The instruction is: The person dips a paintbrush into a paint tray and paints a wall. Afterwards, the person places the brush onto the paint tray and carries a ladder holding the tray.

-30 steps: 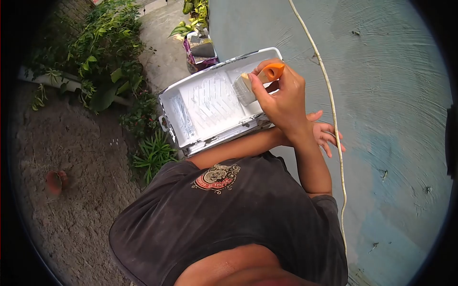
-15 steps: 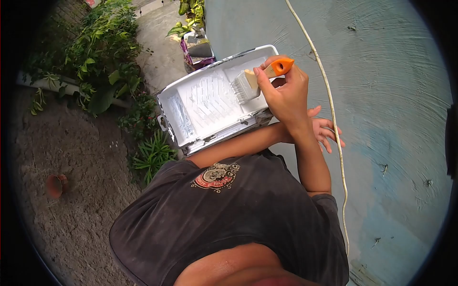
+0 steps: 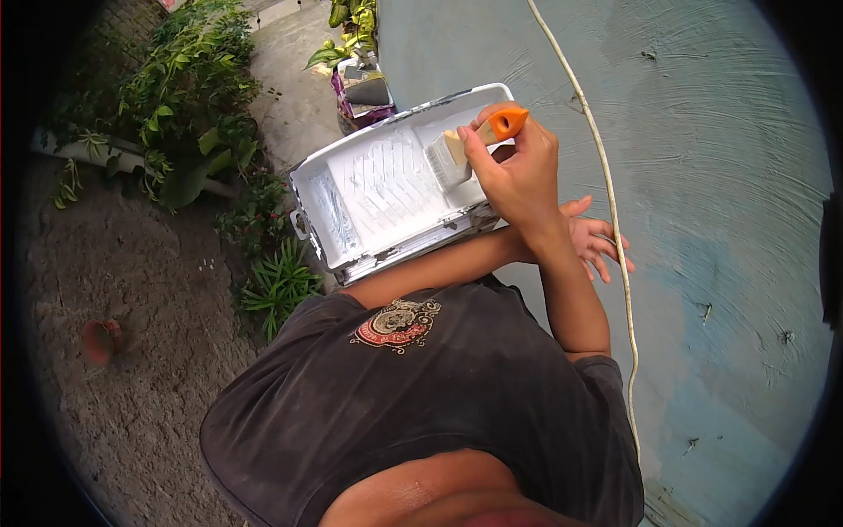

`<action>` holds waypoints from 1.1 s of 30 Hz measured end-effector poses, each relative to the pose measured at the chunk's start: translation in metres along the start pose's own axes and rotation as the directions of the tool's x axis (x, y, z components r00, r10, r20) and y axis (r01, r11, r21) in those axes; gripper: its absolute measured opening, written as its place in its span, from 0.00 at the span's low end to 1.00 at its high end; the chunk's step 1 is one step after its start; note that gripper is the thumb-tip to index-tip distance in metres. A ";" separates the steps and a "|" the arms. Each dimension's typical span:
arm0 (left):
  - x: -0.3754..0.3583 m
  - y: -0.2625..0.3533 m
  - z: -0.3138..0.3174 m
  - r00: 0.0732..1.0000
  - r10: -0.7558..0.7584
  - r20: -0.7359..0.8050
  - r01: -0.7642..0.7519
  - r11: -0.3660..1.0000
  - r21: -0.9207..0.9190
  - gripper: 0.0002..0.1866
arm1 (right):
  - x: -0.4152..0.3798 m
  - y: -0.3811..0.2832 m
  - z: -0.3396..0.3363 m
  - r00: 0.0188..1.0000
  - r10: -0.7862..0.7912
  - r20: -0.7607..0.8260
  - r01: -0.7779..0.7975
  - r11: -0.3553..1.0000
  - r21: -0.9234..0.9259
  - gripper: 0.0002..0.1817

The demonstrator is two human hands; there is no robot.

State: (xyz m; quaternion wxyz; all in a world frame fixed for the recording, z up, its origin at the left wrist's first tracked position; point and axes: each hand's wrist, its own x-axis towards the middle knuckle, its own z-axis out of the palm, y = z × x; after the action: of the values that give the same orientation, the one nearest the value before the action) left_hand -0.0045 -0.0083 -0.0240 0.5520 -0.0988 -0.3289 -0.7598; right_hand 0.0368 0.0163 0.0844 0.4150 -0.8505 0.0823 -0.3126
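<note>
My right hand (image 3: 520,171) is closed around a paintbrush (image 3: 471,145) with an orange-tipped handle, and its bristles are coated white. The bristles sit at the right part of a white paint tray (image 3: 309,235), beside the ridged ramp; contact cannot be made out for certain. White paint wets the tray, and dark marks show along its rim. My left forearm runs along the tray's near side and passes below my right wrist. My left hand (image 3: 597,241) is open, palm up with fingers spread, close to a pale cable (image 3: 602,162).
A grey-blue plastered wall (image 3: 729,176) with the cable across it fills the right side. Beyond the tray stands a purple bag or container (image 3: 356,110) with a grey flat object on top. Leafy plants (image 3: 189,97), bare soil (image 3: 167,351) and a clay pot (image 3: 103,341) lie at left.
My right hand and the paintbrush have shifted slightly left and down toward the ramp. My left hand has barely moved.
</note>
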 end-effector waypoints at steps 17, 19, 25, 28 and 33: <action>0.001 -0.003 -0.005 1.000 0.004 -0.008 -0.005 0.998 -0.058 0.51 | 0.006 0.009 -0.012 0.992 0.110 -0.056 -0.105 0.991 0.084 0.08; -0.001 -0.001 -0.001 1.000 -0.013 -0.016 0.012 0.999 -0.034 0.53 | 0.006 0.010 -0.011 0.998 0.029 -0.050 -0.028 0.999 0.020 0.08; 0.000 -0.002 0.000 0.999 -0.004 -0.050 0.001 0.998 -0.070 0.51 | 0.008 0.016 -0.006 0.993 0.117 -0.014 -0.114 0.985 0.130 0.08; 0.000 -0.003 0.000 0.999 0.002 -0.050 -0.005 0.998 -0.056 0.50 | 0.008 0.021 -0.005 0.990 0.142 -0.004 -0.139 0.973 0.184 0.09; -0.002 0.001 0.000 1.000 -0.011 -0.016 0.011 1.000 -0.025 0.51 | 0.009 0.021 -0.005 0.986 0.166 0.016 -0.166 0.965 0.201 0.10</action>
State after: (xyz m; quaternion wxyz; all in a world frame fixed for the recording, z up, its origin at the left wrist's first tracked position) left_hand -0.0029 -0.0073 -0.0242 0.5493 -0.0978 -0.3152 -0.7677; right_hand 0.0431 -0.0042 0.0755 0.5238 -0.7939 0.1214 -0.2838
